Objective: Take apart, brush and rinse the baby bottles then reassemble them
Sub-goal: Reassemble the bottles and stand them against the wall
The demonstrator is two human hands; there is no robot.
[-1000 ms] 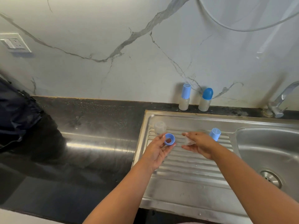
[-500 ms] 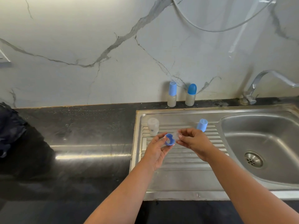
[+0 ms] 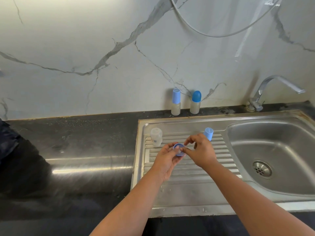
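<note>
My left hand holds a small blue screw ring over the ribbed draining board. My right hand pinches a clear teat at the ring's opening; the teat is mostly hidden by my fingers. An open, capless clear bottle stands on the board's far left. A light blue cap stands just behind my right hand. Two assembled bottles stand against the wall: one with a light blue cap, one with a darker blue domed cap.
The steel sink basin with its drain lies to the right, under a chrome tap. A dark worktop stretches left, with dark fabric at its edge. A grey hose loops on the marble wall.
My right hand has moved left and brought the clear teat to the blue ring in my left hand. The view has shifted right, showing more of the sink.
</note>
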